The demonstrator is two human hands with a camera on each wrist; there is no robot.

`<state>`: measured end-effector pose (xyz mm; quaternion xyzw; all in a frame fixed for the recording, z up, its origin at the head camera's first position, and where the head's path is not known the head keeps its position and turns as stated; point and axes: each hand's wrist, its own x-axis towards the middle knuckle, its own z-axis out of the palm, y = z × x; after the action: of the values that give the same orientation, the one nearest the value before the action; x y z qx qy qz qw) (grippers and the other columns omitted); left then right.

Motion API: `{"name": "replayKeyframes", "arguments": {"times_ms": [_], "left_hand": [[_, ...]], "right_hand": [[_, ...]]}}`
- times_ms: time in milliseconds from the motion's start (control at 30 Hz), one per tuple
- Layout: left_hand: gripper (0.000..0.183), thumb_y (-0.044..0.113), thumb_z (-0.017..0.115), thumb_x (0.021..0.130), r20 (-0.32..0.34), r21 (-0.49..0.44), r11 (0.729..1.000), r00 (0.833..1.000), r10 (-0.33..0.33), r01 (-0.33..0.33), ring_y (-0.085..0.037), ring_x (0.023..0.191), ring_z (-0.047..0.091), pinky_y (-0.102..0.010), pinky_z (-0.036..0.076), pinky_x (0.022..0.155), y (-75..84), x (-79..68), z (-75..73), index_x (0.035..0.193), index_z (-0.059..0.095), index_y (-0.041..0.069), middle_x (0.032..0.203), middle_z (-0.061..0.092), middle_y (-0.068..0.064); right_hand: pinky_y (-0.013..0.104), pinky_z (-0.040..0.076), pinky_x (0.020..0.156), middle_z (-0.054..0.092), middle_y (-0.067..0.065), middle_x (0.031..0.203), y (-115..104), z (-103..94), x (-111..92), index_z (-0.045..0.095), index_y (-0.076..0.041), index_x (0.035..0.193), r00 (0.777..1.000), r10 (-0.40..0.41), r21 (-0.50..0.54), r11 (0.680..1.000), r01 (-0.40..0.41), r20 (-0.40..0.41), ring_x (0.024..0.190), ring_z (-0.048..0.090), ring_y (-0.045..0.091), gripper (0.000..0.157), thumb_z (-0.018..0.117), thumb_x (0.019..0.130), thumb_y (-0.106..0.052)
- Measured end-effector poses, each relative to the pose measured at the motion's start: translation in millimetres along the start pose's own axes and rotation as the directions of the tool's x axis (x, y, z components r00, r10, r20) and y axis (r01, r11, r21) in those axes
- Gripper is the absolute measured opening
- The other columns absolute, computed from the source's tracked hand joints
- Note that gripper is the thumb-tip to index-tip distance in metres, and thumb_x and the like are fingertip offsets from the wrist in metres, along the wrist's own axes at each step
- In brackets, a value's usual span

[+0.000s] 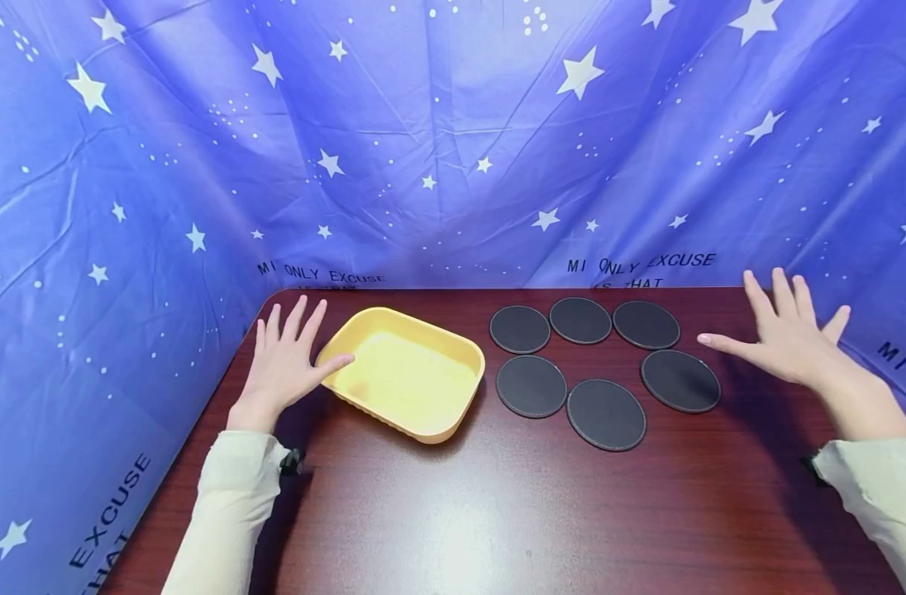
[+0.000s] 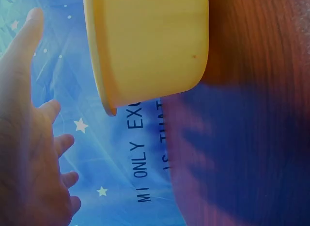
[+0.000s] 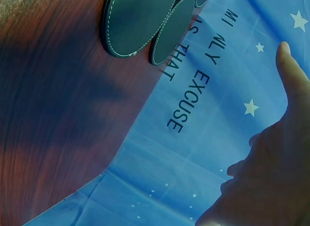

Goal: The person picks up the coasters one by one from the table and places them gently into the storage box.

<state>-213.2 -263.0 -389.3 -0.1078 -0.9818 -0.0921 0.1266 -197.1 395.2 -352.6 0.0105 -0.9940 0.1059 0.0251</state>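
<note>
I found the left hand (image 1: 285, 359) spread, thumb masking part of the yellow tray (image 1: 408, 376). Six black discs (image 1: 607, 415) lay right of it. Beyond them hung the right hand (image 1: 791, 339), spread, dim in its wrist view.

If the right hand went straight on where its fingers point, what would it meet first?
Probably the starry blue cloth behind the table; nothing shows between it and the right hand, though depth is hard to judge.
</note>
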Motion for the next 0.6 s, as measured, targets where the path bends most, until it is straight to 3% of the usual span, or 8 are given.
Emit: {"name": "replayKeyframes", "arguments": {"times_ms": [367, 600], "left_hand": [[0.097, 0.064, 0.064, 0.084, 0.042, -0.037, 0.997, 0.997, 0.065, -0.064, -0.042, 0.151, 0.021, -0.065, 0.012, 0.122, -2.1, -2.3, 4.9, 0.157, 0.030, 0.010, 0.163, 0.028, -0.017], [0.099, 0.061, 0.067, 0.085, 0.082, -0.114, 0.990, 0.993, 0.089, -0.079, -0.038, 0.151, 0.026, -0.060, 0.014, 0.124, -5.2, -4.6, 7.2, 0.157, 0.029, 0.005, 0.162, 0.030, -0.019]], "right_hand": [[0.090, -0.016, 0.093, -0.016, 0.036, 0.158, 2.3, 5.0, -1.6, -0.012, -0.012, 0.159, 1.000, 0.000, 0.011, 1.000, 0.000, -0.007, 0.146, -0.027, 0.050, 0.113, 0.057, 0.088, -0.067], [0.090, -0.015, 0.094, -0.018, 0.035, 0.159, 1.8, 7.3, -2.9, -0.012, -0.013, 0.159, 1.000, 0.001, 0.020, 1.000, -0.001, -0.007, 0.146, -0.026, 0.051, 0.116, 0.060, 0.086, -0.068]]}}
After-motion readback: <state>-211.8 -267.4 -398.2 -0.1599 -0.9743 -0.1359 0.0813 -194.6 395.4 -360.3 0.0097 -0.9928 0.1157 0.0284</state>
